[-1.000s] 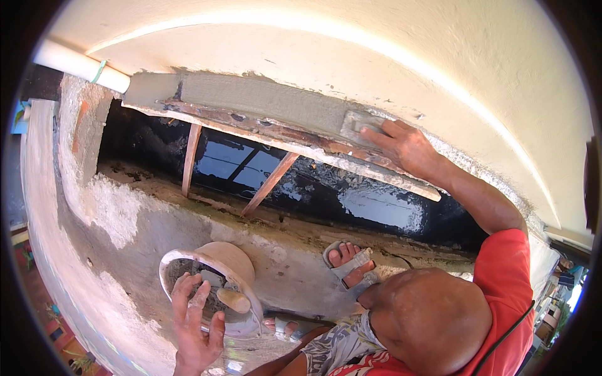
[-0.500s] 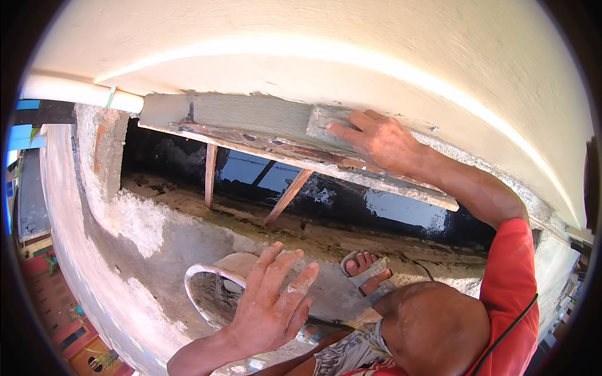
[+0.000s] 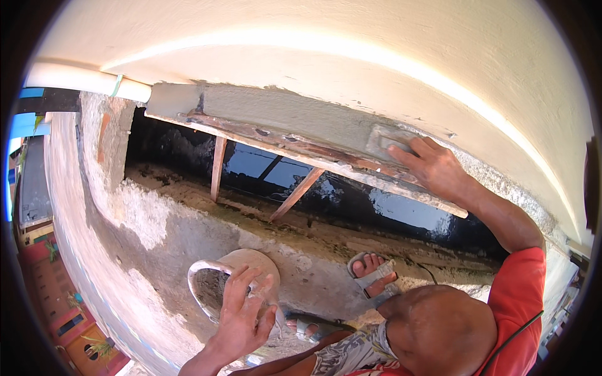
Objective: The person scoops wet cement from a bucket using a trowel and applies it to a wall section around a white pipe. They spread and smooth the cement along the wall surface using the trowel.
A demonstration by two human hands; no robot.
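Observation:
My right hand (image 3: 436, 166) is closed on a plastering float (image 3: 379, 140), a flat rectangular piece smeared grey. The float lies against a strip of wet grey mortar (image 3: 282, 111) along the base of the cream wall; its grip is hidden under my fingers. Below the strip runs a rough wooden board (image 3: 332, 161), crusted with mortar. My left hand (image 3: 243, 316) holds nothing, its fingers apart and dusted with grey. It hovers over a round, mortar-stained bucket (image 3: 268, 266), covering part of the opening.
Two wooden struts (image 3: 298, 195) prop the board above a dark trough with reflecting water (image 3: 411, 213). My sandalled foot (image 3: 373, 274) and bent knee are close to the bucket. A white pipe (image 3: 88, 80) meets the wall at the left. Beyond the ledge, a lower courtyard (image 3: 53, 282) shows.
My right hand and the float have slid rightward along the mortar strip. My left hand has dropped lower and left, toward me beside the bucket. The view has shifted slightly.

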